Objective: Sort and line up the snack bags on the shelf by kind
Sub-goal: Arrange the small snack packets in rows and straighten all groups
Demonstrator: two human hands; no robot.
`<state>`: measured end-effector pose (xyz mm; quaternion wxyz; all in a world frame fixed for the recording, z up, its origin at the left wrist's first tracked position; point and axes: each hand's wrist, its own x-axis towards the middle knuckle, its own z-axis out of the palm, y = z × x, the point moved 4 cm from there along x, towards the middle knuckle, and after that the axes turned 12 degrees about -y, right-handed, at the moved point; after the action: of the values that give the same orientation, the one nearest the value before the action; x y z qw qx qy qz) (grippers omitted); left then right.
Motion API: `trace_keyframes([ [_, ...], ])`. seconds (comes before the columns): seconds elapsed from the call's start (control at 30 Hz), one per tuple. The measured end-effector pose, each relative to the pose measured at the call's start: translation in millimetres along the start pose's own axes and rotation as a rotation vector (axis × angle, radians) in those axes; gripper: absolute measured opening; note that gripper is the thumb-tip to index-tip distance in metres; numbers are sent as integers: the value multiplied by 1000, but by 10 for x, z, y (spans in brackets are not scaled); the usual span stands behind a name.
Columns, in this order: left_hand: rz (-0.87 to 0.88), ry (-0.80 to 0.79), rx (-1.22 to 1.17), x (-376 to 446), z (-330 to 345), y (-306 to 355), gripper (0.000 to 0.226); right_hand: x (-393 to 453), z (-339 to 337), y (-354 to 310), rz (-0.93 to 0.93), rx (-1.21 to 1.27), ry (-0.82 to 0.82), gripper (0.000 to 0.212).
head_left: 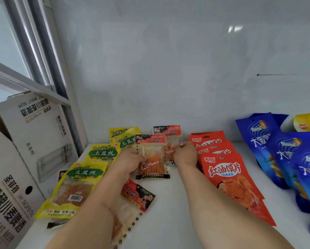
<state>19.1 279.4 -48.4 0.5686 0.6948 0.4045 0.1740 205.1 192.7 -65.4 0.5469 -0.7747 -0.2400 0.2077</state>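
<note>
Head view shows me both hands working the middle column of the shelf (177, 203). My left hand (130, 161) curls round the left edge of the clear gluten-strip bag (153, 159), and my right hand (185, 155) pinches the edge of a second bag of that kind (168, 133), which lies just behind the first and partly under it. A third one (136, 196) lies crooked nearer me, partly hidden by my left forearm.

Green-and-yellow potato bags (82, 178) run in a column to the left, red chip bags (227, 173) in an overlapping column to the right, blue bags (290, 159) farther right (a cardboard box (15, 168) stands at the far left).

I judge these packets light, thin and slick, with soft contents that flex, so they should slide easily on the white shelf and over each other. Best hold, I think, is the flat sealed margin at the sides or the printed header, pinched rather than squeezed. The crooked bag looks next in need of squaring up.
</note>
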Motion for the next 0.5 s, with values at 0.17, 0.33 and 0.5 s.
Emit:
trace_keyframes([
  [0.17, 20, 26, 63, -22, 135, 80, 8, -9, 22, -27, -26, 0, -25, 28],
  [0.33, 27, 12, 184, 14, 308, 101, 11, -84, 3, -56, -23, 11, -56, 53],
  [0.5, 18, 35, 470, 8, 455, 173, 37, -182, -8, -80, -57, -78, -54, 46],
])
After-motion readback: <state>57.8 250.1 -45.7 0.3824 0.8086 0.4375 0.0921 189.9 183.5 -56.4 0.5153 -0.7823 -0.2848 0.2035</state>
